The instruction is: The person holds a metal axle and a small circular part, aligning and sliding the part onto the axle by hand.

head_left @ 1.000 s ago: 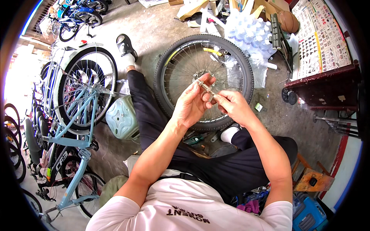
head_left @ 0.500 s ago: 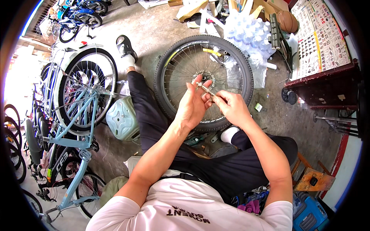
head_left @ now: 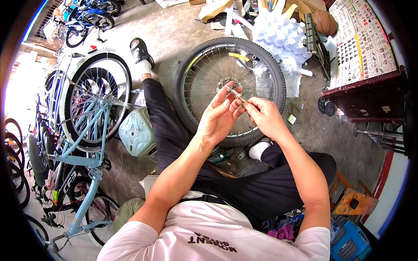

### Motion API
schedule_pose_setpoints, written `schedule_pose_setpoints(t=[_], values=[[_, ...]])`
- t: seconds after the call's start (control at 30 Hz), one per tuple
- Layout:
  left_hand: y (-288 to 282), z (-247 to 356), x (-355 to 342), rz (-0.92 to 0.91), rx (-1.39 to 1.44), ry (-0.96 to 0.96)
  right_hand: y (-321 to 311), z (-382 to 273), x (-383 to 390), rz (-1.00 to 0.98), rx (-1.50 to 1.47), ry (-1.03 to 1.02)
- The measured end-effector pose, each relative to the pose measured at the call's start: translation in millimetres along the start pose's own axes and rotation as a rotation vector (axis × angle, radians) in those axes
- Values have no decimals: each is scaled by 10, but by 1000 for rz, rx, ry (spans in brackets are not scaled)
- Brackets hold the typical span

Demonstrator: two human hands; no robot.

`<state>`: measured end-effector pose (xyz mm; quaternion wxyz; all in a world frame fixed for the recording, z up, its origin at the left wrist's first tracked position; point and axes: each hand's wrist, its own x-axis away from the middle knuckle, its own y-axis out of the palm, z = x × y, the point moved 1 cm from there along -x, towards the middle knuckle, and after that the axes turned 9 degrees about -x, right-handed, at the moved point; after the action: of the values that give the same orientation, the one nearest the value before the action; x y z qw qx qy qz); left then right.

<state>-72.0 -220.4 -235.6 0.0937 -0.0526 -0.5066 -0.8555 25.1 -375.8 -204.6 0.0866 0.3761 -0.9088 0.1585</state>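
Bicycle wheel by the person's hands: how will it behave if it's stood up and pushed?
The bicycle wheel should stay stiff, given its rim and spoked build. Being round, it would probably roll readily and tip unless supported. The tyre's knobbly tread suggests grip rather than sliding.

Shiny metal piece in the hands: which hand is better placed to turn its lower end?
Probably the right hand: its fingertips pinch the lower end of the metal piece. The left hand seems better placed to steady it, with fingers against the upper part.
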Motion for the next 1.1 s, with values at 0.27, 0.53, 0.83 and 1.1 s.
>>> schedule_pose_setpoints(t=[0.27, 0.53, 0.83, 1.1], values=[[122, 20, 35, 24, 62, 16, -11, 40, -24, 45, -59, -45], [78, -39, 43, 9, 56, 38, 44, 111, -35, 71, -123, -46], [28, 32, -10, -119, 53, -22, -14, 15, -7, -1, -2, -21], [119, 27, 14, -26, 69, -17, -1, 57, -27, 26, -31, -19]])
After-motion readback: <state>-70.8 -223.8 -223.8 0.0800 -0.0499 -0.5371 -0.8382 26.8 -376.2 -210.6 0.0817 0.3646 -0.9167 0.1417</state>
